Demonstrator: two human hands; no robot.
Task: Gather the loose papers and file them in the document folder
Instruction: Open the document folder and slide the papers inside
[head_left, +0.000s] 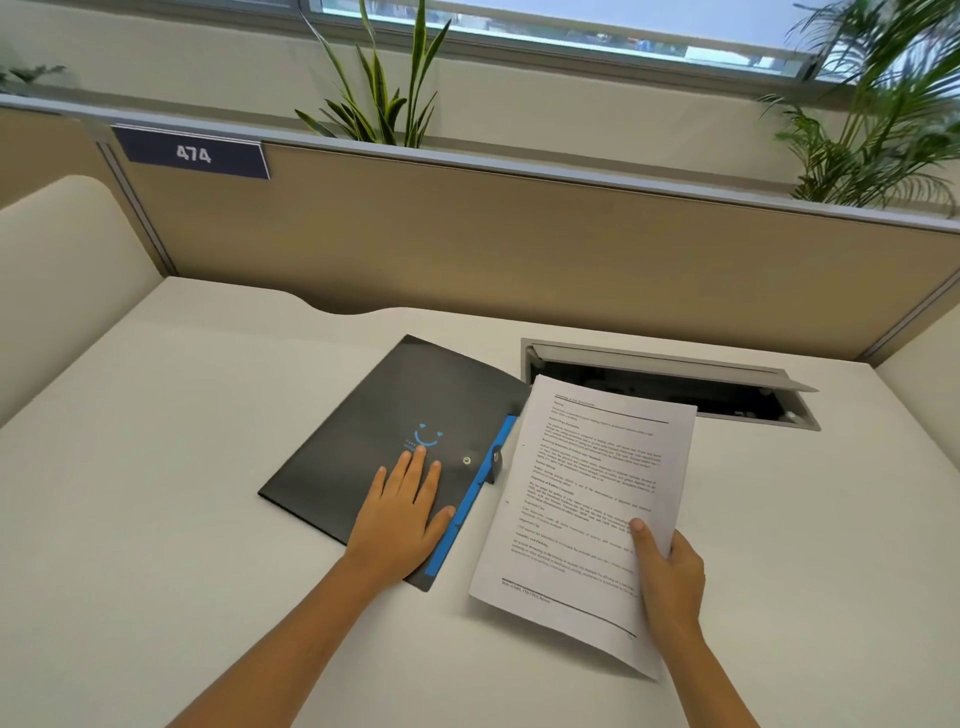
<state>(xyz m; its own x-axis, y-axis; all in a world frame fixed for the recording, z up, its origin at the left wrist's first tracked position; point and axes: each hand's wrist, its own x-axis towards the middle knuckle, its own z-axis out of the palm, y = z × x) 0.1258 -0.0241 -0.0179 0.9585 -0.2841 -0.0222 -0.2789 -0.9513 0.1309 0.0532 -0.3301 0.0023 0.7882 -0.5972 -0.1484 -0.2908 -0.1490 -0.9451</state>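
Note:
A dark grey document folder with a blue edge strip and a snap button lies closed and slanted on the white desk. My left hand rests flat on its cover, fingers spread, gripping nothing. My right hand pinches the lower right edge of the printed papers, thumb on top. The papers sit just right of the folder, their near corner lifted off the desk.
An open cable hatch with a raised lid is sunk into the desk behind the papers. A tan partition with a "474" sign rims the desk, with plants behind it.

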